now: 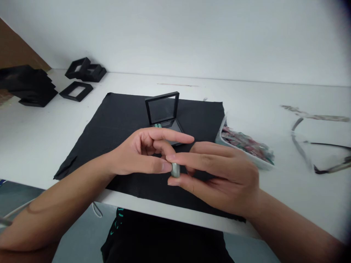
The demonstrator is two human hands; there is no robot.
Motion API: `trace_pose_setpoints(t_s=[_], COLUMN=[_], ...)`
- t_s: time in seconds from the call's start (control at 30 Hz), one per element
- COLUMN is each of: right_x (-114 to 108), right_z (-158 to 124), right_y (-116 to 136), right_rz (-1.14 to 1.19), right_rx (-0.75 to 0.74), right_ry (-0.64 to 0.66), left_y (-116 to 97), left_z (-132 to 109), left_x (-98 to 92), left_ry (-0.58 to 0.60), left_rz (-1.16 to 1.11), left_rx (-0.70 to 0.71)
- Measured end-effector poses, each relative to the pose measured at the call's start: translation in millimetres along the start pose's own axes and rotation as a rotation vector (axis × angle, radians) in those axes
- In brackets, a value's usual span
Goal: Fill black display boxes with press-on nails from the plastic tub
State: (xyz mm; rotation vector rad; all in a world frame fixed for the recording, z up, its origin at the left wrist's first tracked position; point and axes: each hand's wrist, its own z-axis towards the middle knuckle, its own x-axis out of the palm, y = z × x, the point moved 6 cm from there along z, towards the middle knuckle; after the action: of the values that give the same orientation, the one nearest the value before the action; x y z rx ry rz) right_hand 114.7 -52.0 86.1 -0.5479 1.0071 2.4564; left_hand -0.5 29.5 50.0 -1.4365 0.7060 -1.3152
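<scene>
Over the black mat (126,109), a small, shiny, pale green piece (176,170), rounded like a bead or ring, is pinched between both hands. My right hand (222,171) grips it from above and below with thumb and forefinger. From the other side, my left hand (145,153) presses its thumb against the piece, the forefinger stretched out above. Just behind the hands stands an opened black display frame (162,108) with a clear window in its raised half. Small green pieces (158,125) show at its hinge side; my fingers hide part of its lower half.
Right of the mat is a white tray (263,164) of small red and green plastic packets (244,142). Eyeglasses (329,146) lie farther right. At the far left are black frames (76,91) and a black stack (30,86). A white wall closes off the back.
</scene>
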Motion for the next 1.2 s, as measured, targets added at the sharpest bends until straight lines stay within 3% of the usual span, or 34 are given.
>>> trace_pose_setpoints(t_s=[0.27,0.57,0.93,1.2], right_x=[5.1,4.6,5.1,5.8], right_z=[0.9,1.1,-1.6,-3.2], right_y=[-0.2,2.1,0.5,2.9], right_rz=[-0.088,-0.090,-0.044,-0.103], right_rx=[-0.041,-0.056,-0.097,-0.117], right_ry=[0.033,-0.043,-0.087,-0.077], left_y=[4.2,1.1,-1.3,1.7], left_z=[0.2,2.5,0.0,-1.0], left_x=[-4.4,1.2,-2.8,-2.8], left_ry=[0.003,0.016,-0.052,-0.058], left_rz=[0.094,-0.057,0.074,0.100], left_rx=[-0.014,-0.015,0.046,-0.015])
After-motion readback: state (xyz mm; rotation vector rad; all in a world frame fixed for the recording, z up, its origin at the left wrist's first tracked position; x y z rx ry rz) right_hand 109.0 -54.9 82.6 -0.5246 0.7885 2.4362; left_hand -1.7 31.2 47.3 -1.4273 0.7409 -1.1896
